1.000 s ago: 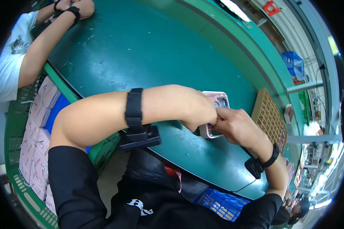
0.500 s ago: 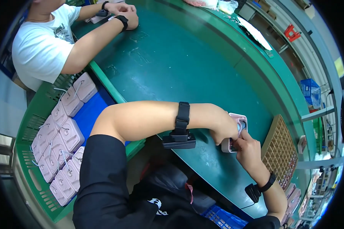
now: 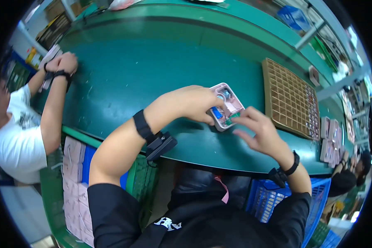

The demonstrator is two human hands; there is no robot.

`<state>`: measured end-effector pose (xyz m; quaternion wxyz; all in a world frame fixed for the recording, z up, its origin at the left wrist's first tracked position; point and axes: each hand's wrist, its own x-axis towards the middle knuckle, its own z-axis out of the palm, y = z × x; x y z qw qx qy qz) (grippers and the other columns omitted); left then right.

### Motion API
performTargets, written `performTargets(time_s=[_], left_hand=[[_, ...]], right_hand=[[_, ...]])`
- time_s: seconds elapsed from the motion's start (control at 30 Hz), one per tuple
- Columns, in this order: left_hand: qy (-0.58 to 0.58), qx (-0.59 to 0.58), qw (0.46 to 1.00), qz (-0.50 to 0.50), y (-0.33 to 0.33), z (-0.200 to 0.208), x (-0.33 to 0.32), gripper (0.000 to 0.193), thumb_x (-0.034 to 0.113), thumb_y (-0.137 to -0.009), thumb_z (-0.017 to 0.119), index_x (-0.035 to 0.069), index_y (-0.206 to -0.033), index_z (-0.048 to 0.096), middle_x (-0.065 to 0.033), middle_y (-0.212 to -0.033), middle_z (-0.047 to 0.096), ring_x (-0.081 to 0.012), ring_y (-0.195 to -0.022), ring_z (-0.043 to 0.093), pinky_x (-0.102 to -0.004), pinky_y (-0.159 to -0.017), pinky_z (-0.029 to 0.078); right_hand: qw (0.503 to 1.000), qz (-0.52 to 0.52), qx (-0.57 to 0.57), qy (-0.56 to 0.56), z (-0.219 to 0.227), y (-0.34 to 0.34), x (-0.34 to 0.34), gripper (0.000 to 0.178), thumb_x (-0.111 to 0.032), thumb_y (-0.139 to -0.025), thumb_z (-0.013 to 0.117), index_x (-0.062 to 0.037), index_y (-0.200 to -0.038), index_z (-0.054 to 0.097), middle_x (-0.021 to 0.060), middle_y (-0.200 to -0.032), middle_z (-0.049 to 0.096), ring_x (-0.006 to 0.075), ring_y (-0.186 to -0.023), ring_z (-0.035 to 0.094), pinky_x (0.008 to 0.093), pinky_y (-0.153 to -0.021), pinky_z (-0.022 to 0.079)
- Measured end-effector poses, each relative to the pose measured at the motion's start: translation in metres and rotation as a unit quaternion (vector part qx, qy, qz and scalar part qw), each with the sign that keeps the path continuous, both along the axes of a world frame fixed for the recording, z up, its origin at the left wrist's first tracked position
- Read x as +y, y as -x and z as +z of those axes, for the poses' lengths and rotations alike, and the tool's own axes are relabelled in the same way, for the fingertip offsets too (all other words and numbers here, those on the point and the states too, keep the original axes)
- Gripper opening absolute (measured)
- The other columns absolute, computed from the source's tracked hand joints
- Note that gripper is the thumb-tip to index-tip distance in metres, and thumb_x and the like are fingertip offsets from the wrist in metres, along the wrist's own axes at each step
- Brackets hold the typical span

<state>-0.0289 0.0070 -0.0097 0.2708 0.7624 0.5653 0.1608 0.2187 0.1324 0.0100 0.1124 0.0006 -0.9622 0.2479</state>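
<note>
My left hand (image 3: 199, 103) is wrapped over the left side of a pink plastic housing (image 3: 236, 101), which stands open-topped above the green bench. Inside it are a small blue block (image 3: 217, 112), a bit of green circuit board (image 3: 232, 120) and round fittings near the far end. At the housing's right edge is my right hand (image 3: 258, 130), its thumb and fingers apart and nothing visible between them. Whether its fingertips touch the housing, I cannot tell. My left fingers partly cover the inside.
A gridded cardboard tray (image 3: 289, 97) with small parts along its right side lies to the right. Beyond it are stacked pink housings (image 3: 330, 140). A green crate (image 3: 53, 198) of pink housings stands at left. A co-worker's hands (image 3: 64, 64) are at far left. A blue basket (image 3: 258, 194) sits below the bench.
The whole view has turned to the right, so the bench and co-worker appear farther left. My right hand's fingers have spread from their closed grip at the housing, whose inside now shows more.
</note>
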Motion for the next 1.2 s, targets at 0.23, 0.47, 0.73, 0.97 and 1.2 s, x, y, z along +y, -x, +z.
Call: performTargets(time_s=[0.23, 0.47, 0.73, 0.97, 1.2], left_hand=[[-0.068, 0.062, 0.995, 0.050, -0.006, 0.001, 0.004, 0.028, 0.025, -0.083, 0.079, 0.012, -0.107, 0.072, -0.0166, -0.091, 0.075, -0.0381, -0.086, 0.072, -0.0493, -0.075, 0.057], [-0.256, 0.018, 0.932, 0.256, 0.015, 0.009, 0.023, 0.023, 0.017, -0.095, 0.073, 0.004, -0.082, 0.060, -0.0177, -0.071, 0.060, -0.0371, -0.063, 0.059, -0.0438, -0.057, 0.045], [0.017, 0.046, 0.982, 0.182, 0.037, -0.020, 0.007, 0.025, 0.011, -0.089, 0.077, 0.000, -0.078, 0.057, -0.0021, -0.059, 0.044, -0.0106, -0.057, 0.039, -0.0315, -0.053, 0.035], [0.074, 0.021, 0.988, 0.133, 0.062, -0.069, -0.006, 0.026, 0.014, -0.094, 0.075, 0.007, -0.085, 0.052, 0.0028, -0.069, 0.044, -0.0074, -0.061, 0.038, -0.0294, -0.053, 0.034], [0.174, 0.147, 0.967, 0.116, 0.033, -0.035, -0.002, 0.035, 0.038, -0.095, 0.077, 0.006, -0.087, 0.064, -0.0041, -0.076, 0.060, -0.0177, -0.071, 0.054, -0.0362, -0.084, 0.054]], right_hand=[[0.995, -0.042, 0.052, -0.075, -0.043, -0.001, -0.020, 0.033, -0.021, -0.079, 0.087, -0.0051, -0.102, 0.070, 0.0115, -0.081, 0.066, 0.0328, -0.072, 0.067, 0.0418, -0.063, 0.053], [0.891, -0.277, 0.202, -0.297, -0.062, 0.132, 0.095, 0.006, -0.012, -0.079, 0.066, -0.0081, -0.083, 0.069, 0.0137, -0.078, 0.066, 0.0294, -0.071, 0.068, 0.0419, -0.053, 0.050], [0.964, -0.200, 0.175, -0.022, 0.037, 0.019, 0.094, 0.021, -0.026, -0.072, 0.073, -0.0058, -0.070, 0.073, 0.0137, -0.064, 0.068, 0.0314, -0.064, 0.069, 0.0439, -0.060, 0.054], [0.711, -0.675, 0.192, -0.046, 0.085, -0.456, 0.054, 0.034, -0.035, -0.092, 0.079, -0.0029, -0.081, 0.073, 0.0048, -0.067, 0.066, 0.0080, -0.064, 0.060, 0.0321, -0.060, 0.050], [0.134, -0.967, -0.217, -0.019, -0.109, -0.843, -0.144, 0.071, -0.049, -0.070, 0.090, 0.0011, -0.117, 0.070, 0.0249, -0.114, 0.074, 0.0372, -0.101, 0.074, 0.0456, -0.090, 0.059]])
